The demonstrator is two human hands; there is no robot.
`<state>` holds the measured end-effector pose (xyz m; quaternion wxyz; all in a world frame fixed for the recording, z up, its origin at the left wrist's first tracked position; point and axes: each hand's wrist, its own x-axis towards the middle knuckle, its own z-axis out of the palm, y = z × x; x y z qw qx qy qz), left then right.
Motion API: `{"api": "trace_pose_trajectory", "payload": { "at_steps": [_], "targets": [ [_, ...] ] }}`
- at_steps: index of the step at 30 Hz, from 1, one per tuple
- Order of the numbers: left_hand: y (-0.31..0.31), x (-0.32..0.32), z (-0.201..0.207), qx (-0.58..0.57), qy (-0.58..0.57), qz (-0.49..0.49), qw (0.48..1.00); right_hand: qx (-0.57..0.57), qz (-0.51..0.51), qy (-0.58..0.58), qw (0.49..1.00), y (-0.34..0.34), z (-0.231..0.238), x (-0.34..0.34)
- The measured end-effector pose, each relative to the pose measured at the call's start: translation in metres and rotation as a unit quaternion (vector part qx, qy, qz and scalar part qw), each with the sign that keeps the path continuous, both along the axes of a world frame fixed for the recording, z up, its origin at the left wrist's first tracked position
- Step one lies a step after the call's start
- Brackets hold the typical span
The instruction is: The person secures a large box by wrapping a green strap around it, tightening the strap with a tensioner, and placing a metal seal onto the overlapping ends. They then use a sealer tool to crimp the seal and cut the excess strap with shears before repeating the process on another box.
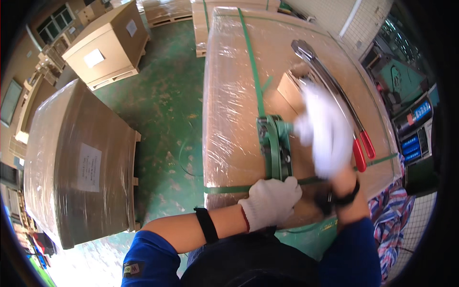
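Observation:
In its white knit glove, my left hand (272, 201) is closed round the near end of a green strapping tensioner (271, 143). The tool lies on top of a large film-wrapped carton (229, 143), in line with a green strap (249, 52) running toward the far edge. My right hand (327, 129), also gloved, is smeared by motion just right of the tool's side. Its fingers cannot be made out. Beyond it stands a small open cardboard box (289, 91). A long-handled tool with red grips (359, 153), probably a strap sealer, lies along the right.
Another green strap (224, 190) crosses the carton's near part. Left of me stands a wrapped carton on a pallet (71, 158), with another palletised carton (103, 48) farther off. Green floor (165, 119) lies between. At right are striped cloth (389, 225) and blue bins (412, 148).

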<state>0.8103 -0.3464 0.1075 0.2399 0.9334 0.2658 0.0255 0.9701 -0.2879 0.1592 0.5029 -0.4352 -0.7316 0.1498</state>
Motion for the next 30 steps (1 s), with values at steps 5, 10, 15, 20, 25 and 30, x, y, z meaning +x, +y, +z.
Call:
{"api": "trace_pose_trajectory", "payload": {
  "at_steps": [5, 10, 15, 20, 25, 30],
  "targets": [
    [0.008, 0.006, 0.001, -0.008, 0.014, -0.035, 0.999, -0.265, -0.096, 0.177, 0.943, 0.103, 0.035, 0.002],
    [0.01, -0.002, -0.007, -0.085, 0.041, 0.008, 0.995, -0.388, 0.025, 0.143, 0.91, -0.059, -0.02, -0.015],
    [0.011, 0.003, -0.007, -0.03, 0.013, -0.01, 0.999, -0.063, -0.017, 0.137, 0.988, 0.042, 0.022, -0.02],
    [0.016, 0.012, -0.008, 0.004, 0.011, -0.036, 0.999, -0.179, 0.09, 0.256, 0.946, 0.149, 0.017, 0.035],
    [0.016, -0.014, -0.013, 0.028, -0.015, 0.006, 0.999, -0.114, -0.009, 0.131, 0.985, 0.046, 0.028, -0.032],
    [0.021, -0.066, 0.01, 0.008, -0.118, -0.151, 0.981, 0.036, -0.067, -0.335, 0.939, -0.082, -0.001, -0.026]
  ]
}}
